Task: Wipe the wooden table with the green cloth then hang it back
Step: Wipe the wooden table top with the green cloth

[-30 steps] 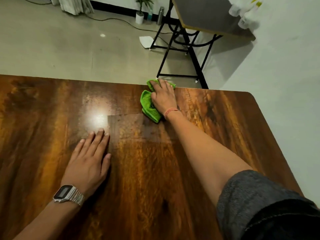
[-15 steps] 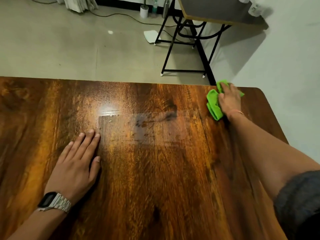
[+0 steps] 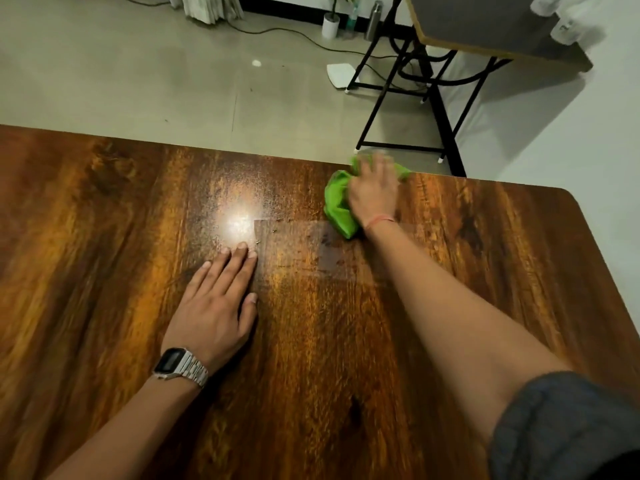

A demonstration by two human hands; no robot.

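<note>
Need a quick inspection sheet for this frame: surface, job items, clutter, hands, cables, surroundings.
Surface: wooden table, glossy, light glare, a few small crumbs beyond the left fingertips.
Job's things: green cloth bunched on the table by the far edge, under the right hand.
Clutter: nothing seen besides the crumbs.
Hands: left hand flat on the table, wristwatch on; right hand pressing the cloth, blurred.
Cables: black cable across the floor.
Surroundings: black-framed table, small potted plant, bottles by the wall.
</note>
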